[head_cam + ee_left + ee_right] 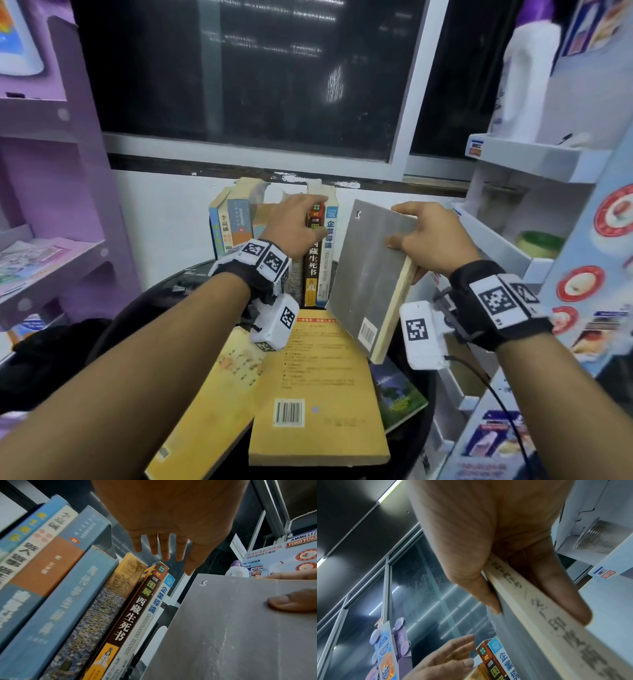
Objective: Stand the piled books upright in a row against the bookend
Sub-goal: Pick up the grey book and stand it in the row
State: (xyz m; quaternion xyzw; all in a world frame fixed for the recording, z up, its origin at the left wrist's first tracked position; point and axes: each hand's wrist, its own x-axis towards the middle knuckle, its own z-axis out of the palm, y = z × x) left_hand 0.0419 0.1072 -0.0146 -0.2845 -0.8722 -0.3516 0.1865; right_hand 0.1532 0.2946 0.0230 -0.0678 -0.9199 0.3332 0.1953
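Now right hand (432,240) pinches grey book (371,274), tilted beside the upright row (317,253) for slotting in; left hand (294,226), fingers relaxed, steadies the row. Pile (318,383) waits on table.

A plain grey book (373,270) sits under the right fingers (397,242), beside a blue-and-white spine (329,246) and above a yellow cover (317,383) with a barcode.
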